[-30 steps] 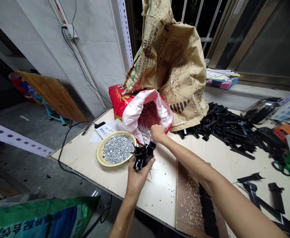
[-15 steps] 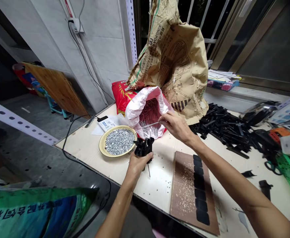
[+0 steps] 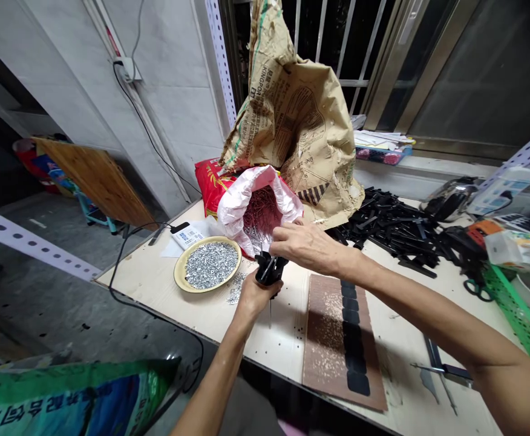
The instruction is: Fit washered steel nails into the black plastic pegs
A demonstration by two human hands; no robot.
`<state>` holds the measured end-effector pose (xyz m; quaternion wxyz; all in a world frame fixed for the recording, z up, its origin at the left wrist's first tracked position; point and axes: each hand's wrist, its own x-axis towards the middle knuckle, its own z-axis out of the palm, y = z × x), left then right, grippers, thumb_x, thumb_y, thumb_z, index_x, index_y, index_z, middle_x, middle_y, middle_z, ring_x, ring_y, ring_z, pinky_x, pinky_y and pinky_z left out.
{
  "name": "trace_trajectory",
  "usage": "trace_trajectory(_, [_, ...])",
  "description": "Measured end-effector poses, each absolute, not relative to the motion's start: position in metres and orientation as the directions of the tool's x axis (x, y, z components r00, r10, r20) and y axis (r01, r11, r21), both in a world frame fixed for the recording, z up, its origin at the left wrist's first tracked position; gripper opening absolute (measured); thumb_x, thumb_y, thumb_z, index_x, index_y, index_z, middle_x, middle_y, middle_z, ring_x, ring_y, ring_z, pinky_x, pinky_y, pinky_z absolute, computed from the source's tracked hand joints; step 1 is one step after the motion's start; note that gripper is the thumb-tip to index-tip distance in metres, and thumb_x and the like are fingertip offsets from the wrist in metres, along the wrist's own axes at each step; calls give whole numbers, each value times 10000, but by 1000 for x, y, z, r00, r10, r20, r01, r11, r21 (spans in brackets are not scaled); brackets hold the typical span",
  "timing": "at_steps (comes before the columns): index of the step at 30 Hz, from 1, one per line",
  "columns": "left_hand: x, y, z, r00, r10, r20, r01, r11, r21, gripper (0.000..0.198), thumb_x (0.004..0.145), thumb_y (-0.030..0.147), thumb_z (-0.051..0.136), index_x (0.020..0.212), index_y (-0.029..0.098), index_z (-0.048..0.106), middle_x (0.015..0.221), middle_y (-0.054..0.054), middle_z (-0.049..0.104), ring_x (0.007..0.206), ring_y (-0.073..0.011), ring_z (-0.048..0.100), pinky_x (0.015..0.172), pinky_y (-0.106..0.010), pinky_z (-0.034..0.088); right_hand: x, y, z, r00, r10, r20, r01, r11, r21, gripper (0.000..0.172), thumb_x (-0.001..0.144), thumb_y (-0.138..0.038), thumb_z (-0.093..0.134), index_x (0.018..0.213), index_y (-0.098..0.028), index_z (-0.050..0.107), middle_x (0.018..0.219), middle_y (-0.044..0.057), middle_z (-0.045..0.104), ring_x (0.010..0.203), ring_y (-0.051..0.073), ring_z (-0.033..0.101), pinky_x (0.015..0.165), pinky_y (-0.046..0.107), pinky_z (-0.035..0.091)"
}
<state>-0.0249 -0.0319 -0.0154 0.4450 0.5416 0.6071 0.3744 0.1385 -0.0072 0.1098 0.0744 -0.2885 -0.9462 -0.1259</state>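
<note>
My left hand [image 3: 255, 295] is closed around a black plastic part [image 3: 270, 272] held just above the table. A thin metal rod [image 3: 270, 313] sticks out below the part. Over its top is my right hand [image 3: 299, 242], fingers pinched on a thin metal rod [image 3: 268, 266] that slants down into the part; the fingers hide its upper end. Behind the hands, a white and pink bag [image 3: 232, 212] lies with its mouth facing me, full of thin metal rods [image 3: 261, 218]. To the left sits a yellowish bowl [image 3: 179, 282] of small silvery metal pieces [image 3: 213, 266].
A brown board [image 3: 317, 363] with black pads and pale crumbs lies in front of my right arm. Black plastic parts [image 3: 392, 230] are heaped behind. A large paper sack [image 3: 323, 157] stands at the back. Scissors [image 3: 478, 290] and a green basket [image 3: 510, 312] are at right.
My right hand has brought the thin metal rod from the bag's mouth down and left to the top of the black plastic part. The view has shifted slightly.
</note>
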Motion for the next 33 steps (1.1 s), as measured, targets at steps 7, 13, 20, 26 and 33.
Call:
trace_trajectory(7, [-15,-34,-8,-1,984,-180,162,177,971,256,536,253,775,721,145,634,602,-20,659,572,-193,641,544,-288,502,150,-8,103,-671,629,393,609,770,-191,293,914,-307,519,1182,-195,556,1094,69,577,959,174,514,821,311,352])
trace_trajectory(13, [-11,-41,11,215,944,-249,-192,291,937,425,519,263,839,869,107,656,790,-64,701,669,-201,674,687,-367,562,165,-15,33,-410,902,136,264,261,-929,341,867,-426,536,1003,-133,647,965,78,665,892,198,595,809,342,452])
trace_trajectory(20, [-8,-34,3,418,881,-220,-142,302,943,440,553,298,834,915,101,677,848,-94,708,729,-195,664,671,-321,544,144,-35,-6,-439,898,-11,-310,-163,-937,480,744,-472,685,1099,-161,597,904,49,664,761,160,620,656,277,513])
trace_trajectory(26, [14,-31,9,16,996,-83,187,79,979,465,667,510,706,926,128,654,691,-54,677,529,-172,621,505,-270,486,134,-23,-1,-112,993,24,-375,-20,-927,484,771,-542,619,1104,-197,552,763,-6,605,495,94,505,401,208,425])
trace_trajectory(33, [26,-25,-2,-110,994,0,256,29,966,530,776,607,529,934,122,669,660,-78,679,654,-241,663,551,-287,481,129,-24,3,-18,982,188,-236,179,-955,443,786,-456,622,1152,-211,572,1006,29,634,848,145,599,675,216,517])
